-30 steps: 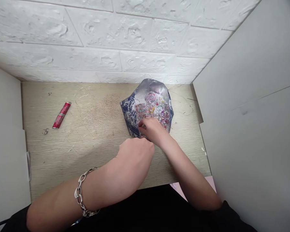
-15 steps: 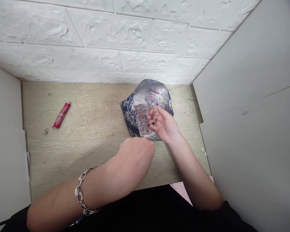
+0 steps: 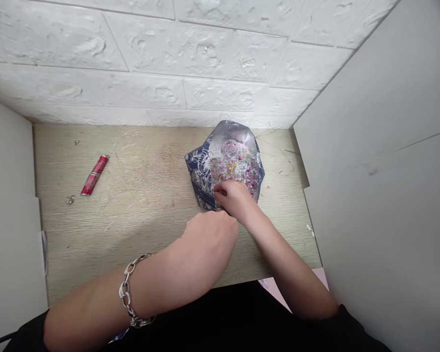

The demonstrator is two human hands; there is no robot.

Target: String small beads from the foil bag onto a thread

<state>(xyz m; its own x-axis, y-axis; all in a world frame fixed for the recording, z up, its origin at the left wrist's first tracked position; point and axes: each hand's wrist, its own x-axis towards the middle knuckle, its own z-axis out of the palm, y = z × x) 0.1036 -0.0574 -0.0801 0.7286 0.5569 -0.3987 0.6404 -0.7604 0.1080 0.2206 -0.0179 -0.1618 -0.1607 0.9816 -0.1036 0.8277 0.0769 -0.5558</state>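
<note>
White brick-textured wall [image 3: 212,58] backs the pale wood-grained tabletop [image 3: 139,210], where, from my remote seat, I see a silver-lined, navy-and-white patterned bag [image 3: 201,173] right of centre, its multicoloured beads [image 3: 238,168] exposed, presumably for easy reach. The right hand [image 3: 237,199] curls over them, pinching something or nothing, I can't tell; the left hand [image 3: 212,234], knuckles up, hides its own grip and the bag's near edge. Well apart, leftward, lies a red, silver-banded cylinder [image 3: 95,175].
</note>
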